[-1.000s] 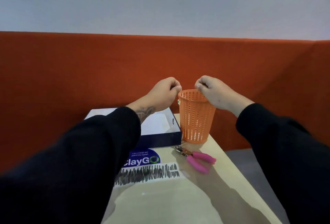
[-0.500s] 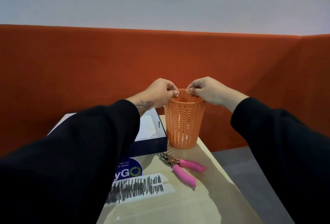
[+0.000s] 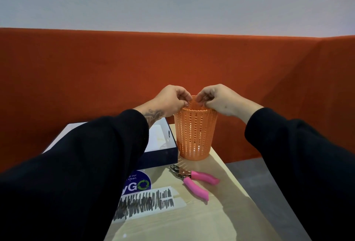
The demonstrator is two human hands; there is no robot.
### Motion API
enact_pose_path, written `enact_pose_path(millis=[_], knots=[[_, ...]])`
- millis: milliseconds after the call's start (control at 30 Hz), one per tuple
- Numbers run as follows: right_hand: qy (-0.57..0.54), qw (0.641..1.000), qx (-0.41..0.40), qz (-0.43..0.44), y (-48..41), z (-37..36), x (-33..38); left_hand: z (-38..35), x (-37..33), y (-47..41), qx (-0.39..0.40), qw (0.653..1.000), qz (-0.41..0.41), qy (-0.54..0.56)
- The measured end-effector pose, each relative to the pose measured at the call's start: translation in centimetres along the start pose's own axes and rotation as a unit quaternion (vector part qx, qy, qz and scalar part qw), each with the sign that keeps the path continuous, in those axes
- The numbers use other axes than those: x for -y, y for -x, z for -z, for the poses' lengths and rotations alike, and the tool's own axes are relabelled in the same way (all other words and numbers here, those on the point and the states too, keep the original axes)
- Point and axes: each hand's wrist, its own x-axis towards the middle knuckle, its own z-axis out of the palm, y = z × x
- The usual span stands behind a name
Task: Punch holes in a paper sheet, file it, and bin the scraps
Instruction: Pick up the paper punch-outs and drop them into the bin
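An orange mesh bin (image 3: pixel 194 135) stands upright at the far end of the table. My left hand (image 3: pixel 171 100) and my right hand (image 3: pixel 218 99) hover over its mouth, fingertips pinched and almost touching each other at the far rim. Whether any paper scraps sit between the fingers is too small to see. A hole punch with pink handles (image 3: pixel 195 181) lies on the table in front of the bin, untouched. To the bin's left is a dark blue box file (image 3: pixel 162 156) with white paper inside, partly hidden by my left sleeve.
The light wooden table (image 3: pixel 211 221) carries a blue round sticker (image 3: pixel 138 183) and a white label with black scribbles (image 3: pixel 148 201). An orange padded partition (image 3: pixel 96 68) rises right behind the table. Grey floor (image 3: pixel 245 173) lies past the table's right edge.
Both hands have come in from the bin's sides and now meet over its mouth, fingers still pinched. The bin and the punch have stayed put.
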Motion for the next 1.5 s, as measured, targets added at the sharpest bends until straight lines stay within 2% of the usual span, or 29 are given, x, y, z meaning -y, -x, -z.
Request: enact_pose_path(millis=[567, 1500], knots=[[-0.002, 1.0, -0.005, 0.017, 0.33, -0.33, -0.24, -0.25, 0.12, 0.0, -0.039, 0.999, 0.01, 0.012], [-0.008, 1.0, -0.008, 0.015, 0.37, -0.49, -0.33, -0.13, -0.59, 0.5, -0.01, 0.999, 0.029, 0.04]])
